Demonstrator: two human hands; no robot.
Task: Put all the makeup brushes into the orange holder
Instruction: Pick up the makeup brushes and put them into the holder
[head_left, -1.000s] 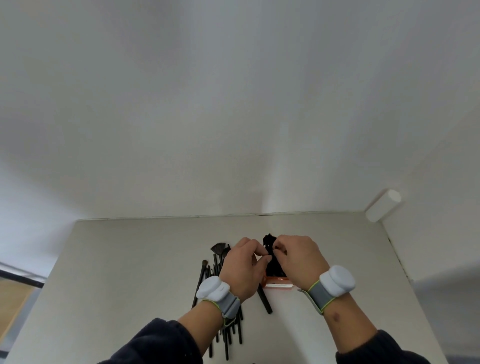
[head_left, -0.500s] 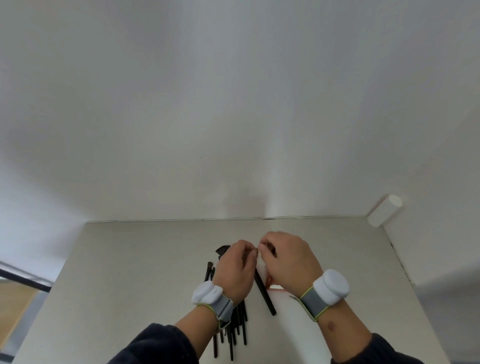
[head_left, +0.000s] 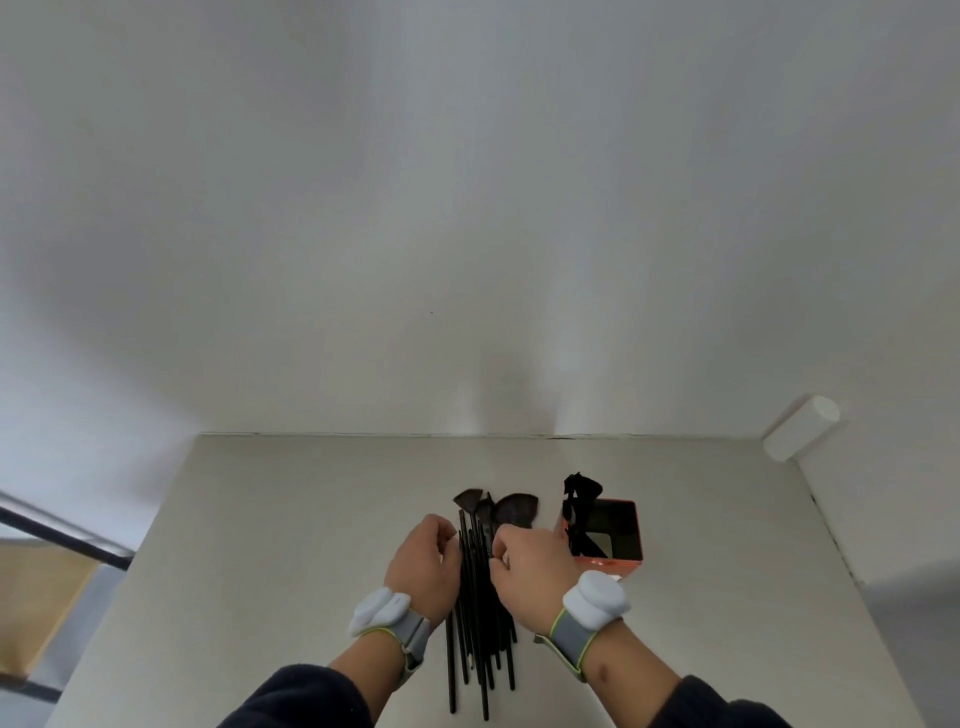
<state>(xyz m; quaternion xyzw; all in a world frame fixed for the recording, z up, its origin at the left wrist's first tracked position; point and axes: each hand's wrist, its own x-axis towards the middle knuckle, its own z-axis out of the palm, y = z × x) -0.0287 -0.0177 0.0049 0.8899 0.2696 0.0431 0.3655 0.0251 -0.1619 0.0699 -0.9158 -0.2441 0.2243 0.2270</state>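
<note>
Head view: from above the table's (head_left: 260, 519) near edge, facing forward and slightly down
Distance: close, arm's length
Far edge: meets wall (head_left: 467, 208)

A plain white wall (head_left: 467, 208) fills the upper frame; below it, a pale grey table (head_left: 260, 519) meets the wall.

A pale table (head_left: 270, 545) is carrying everything. A bunch of black makeup brushes (head_left: 480, 613) is lying flat on it, running between the two hands, with the fluffy ends pointing away past the fingers. Just to the right of the right hand, an orange holder (head_left: 631, 540) is standing on the table, with black things sticking up inside it.
</note>
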